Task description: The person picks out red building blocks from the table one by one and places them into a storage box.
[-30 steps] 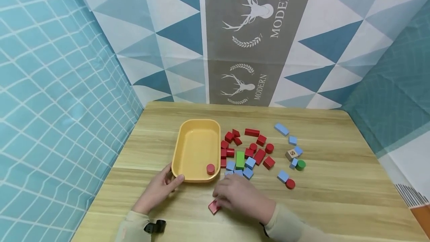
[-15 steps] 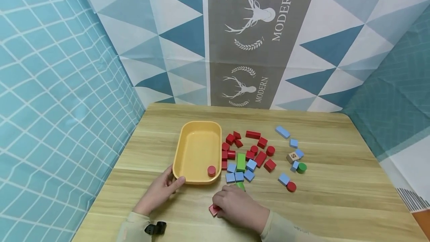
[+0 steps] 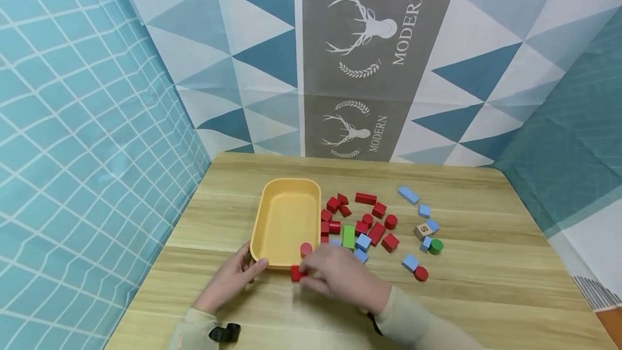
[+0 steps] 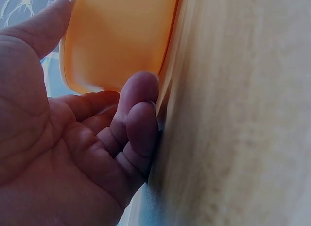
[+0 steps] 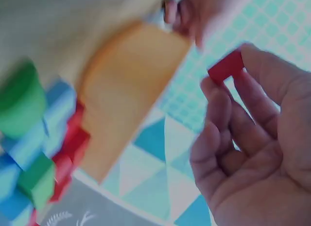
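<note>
Block [image 3: 295,273], red, pinched between thumb and fingertips of right-hand grip [image 3: 336,271], one end poking clear. Sits just beside near rim of yellow tray [image 3: 286,220]; touching or apart, cannot tell. Left-hand grip [image 3: 233,280] holds tray at near left corner, thumb on rim. Red cylinder [image 3: 305,249] inside tray, at its near right corner. Red, blue and green pieces [image 3: 376,234] lie loose on worktop [image 3: 272,317], right of tray.

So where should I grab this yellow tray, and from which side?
I'd hold the yellow tray by its raised rim at the near left corner, coming from the left, as the left hand does. The rim should give an edge to pinch, and red blocks crowd the tray's right side.
</note>
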The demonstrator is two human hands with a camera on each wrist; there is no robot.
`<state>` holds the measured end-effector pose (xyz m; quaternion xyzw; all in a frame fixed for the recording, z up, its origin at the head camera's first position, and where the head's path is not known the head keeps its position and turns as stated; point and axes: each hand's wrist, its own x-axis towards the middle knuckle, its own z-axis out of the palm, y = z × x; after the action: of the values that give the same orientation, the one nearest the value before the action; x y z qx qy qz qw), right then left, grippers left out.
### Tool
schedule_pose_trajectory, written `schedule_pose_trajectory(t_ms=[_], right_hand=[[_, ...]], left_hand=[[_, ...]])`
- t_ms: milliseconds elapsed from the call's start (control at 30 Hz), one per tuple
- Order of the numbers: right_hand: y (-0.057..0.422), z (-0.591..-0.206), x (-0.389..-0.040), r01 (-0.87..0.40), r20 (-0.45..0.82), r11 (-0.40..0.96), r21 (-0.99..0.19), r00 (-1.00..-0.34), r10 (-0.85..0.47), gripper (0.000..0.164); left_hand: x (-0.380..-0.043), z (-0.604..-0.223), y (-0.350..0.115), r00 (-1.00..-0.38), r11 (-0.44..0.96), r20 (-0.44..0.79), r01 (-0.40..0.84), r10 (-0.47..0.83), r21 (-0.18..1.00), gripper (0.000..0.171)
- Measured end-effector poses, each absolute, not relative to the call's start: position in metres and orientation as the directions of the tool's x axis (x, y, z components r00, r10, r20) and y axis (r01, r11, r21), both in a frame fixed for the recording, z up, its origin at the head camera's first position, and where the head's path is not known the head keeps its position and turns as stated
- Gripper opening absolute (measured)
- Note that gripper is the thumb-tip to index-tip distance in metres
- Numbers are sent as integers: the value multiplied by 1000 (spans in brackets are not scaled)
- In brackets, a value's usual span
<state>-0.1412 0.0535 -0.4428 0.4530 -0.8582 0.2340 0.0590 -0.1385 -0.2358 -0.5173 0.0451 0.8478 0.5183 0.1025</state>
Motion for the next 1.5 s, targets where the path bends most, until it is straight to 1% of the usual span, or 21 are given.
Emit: schedule_pose_trajectory(t_ms=[100, 167, 267, 367, 467, 567, 733, 833, 933, 1067, 1167, 1333, 1500], right_hand=[[45, -439, -165, -753, 366, 555, -353, -657, -659, 15], [39, -443, -180, -702, 360, 615, -360, -712, -603, 16], [30, -456, -199, -634, 306, 703, -323, -773, -556, 17], [24, -468, -210, -592, 235, 759, -271, -805, -544, 17], [18, -474, -215, -588, 195, 774, -237, -809, -555, 15], [16, -475, -217, -602, 189, 770, -211, -798, -572, 14], [16, -476, -219, -618, 163, 766, -178, -786, -596, 11], [18, -476, -218, -617, 148, 758, -212, -787, -600, 13], [24, -475, -216, -632, 197, 735, -248, -775, -600, 17], [46, -469, -211, -651, 319, 710, -268, -756, -572, 24], [74, -464, -208, -606, 355, 733, -309, -789, -502, 29], [132, -462, -205, -452, 310, 790, -413, -886, -345, 29], [188, -466, -198, -307, 247, 831, -464, -946, -212, 31]], left_hand=[[-138, -518, -237, -974, 462, -136, -38, 180, 886, 71], [-137, -519, -237, -973, 460, -140, -40, 185, 887, 71], [-136, -520, -236, -970, 462, -145, -40, 195, 886, 71], [-135, -519, -235, -968, 455, -151, -45, 199, 889, 70], [-136, -516, -235, -969, 447, -146, -44, 197, 893, 67], [-138, -514, -234, -972, 441, -127, -28, 196, 897, 63], [-139, -514, -233, -972, 443, -127, -28, 195, 896, 63], [-138, -515, -233, -972, 443, -130, -32, 193, 896, 62], [-138, -517, -233, -974, 445, -131, -36, 186, 895, 62], [-139, -519, -232, -975, 447, -129, -34, 183, 894, 63], [-140, -520, -232, -975, 454, -125, -29, 183, 890, 63], [-138, -518, -233, -978, 464, -123, -30, 170, 885, 64], [-137, -516, -232, -980, 449, -93, -5, 175, 894, 65]])
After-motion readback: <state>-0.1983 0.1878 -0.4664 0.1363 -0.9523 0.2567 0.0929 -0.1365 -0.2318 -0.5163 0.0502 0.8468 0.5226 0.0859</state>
